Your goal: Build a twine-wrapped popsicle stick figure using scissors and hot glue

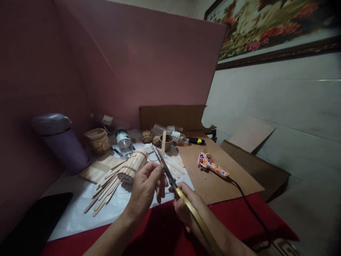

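My left hand (pixel 145 186) is closed in a pinch on a wooden craft stick (pixel 163 141), which points upward. In my right hand (pixel 188 204) is a pair of scissors with yellow-gold handles (pixel 193 211). The scissor blades (pixel 166 170) reach up beside the stick, close to my left fingertips; whether they touch it I cannot tell. Left of my left hand lies a cylinder covered with craft sticks (pixel 137 161), tied round with cord. Loose craft sticks (pixel 106 195) fan out in front of it on white paper (pixel 71 220).
A floral glue gun (pixel 211 166) with a black cord lies on brown cardboard (pixel 226 185) at right. Behind are a small bowl (pixel 167 143), twine balls (pixel 147 136), plastic bottles (pixel 124 141), a yellow-black cutter (pixel 196 141) and a woven basket (pixel 98 140). A purple bin (pixel 65 149) stands left.
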Tool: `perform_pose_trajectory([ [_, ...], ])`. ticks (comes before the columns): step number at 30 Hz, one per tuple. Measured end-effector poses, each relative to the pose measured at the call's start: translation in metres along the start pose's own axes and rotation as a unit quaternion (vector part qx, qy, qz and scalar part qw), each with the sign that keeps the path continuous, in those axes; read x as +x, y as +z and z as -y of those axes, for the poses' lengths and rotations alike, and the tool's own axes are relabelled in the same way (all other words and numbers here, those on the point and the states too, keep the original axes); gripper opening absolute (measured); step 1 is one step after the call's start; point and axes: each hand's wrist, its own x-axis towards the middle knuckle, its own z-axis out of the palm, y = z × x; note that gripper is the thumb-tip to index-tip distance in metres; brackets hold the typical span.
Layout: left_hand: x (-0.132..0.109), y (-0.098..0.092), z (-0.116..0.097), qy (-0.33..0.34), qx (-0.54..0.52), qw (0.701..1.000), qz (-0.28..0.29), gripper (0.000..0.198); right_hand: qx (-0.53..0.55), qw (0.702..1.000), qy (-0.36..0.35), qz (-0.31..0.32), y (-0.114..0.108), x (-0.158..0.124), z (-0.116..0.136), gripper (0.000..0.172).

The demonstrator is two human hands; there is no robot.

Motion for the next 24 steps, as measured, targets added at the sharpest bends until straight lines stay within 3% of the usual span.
perform_pose_trajectory([
  [24, 0.001, 0.001, -0.002, -0.016, -0.015, 1.0, 0.011, 0.028, 0.0, 0.999, -0.035, -0.021, 0.002, 0.004, -0.002, 0.071],
])
